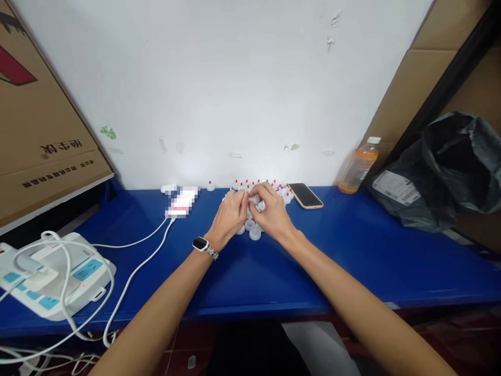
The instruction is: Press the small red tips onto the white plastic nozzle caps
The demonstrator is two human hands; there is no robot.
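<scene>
My left hand (230,213), with a watch (201,244) on its wrist, is closed, its thumb and fingers pressed together. What it holds, if anything, is hidden. Right beside it, my right hand (273,213) is curled, thumb and forefinger pinching a whitish plastic cap (255,199) between the two hands. Under and in front of the hands lie several loose translucent white caps (254,233). Behind them and to the right stand several white caps with red tips (288,198), partly covered by my hands. One more red-tipped cap (210,186) stands apart at the left by the wall.
A phone (306,196) lies right of the caps on the blue table (352,250). An orange drink bottle (359,166) and a dark plastic bag (422,183) stand further right. At left are a blurred-out device (182,202), white cables (136,269) and a power strip (58,277).
</scene>
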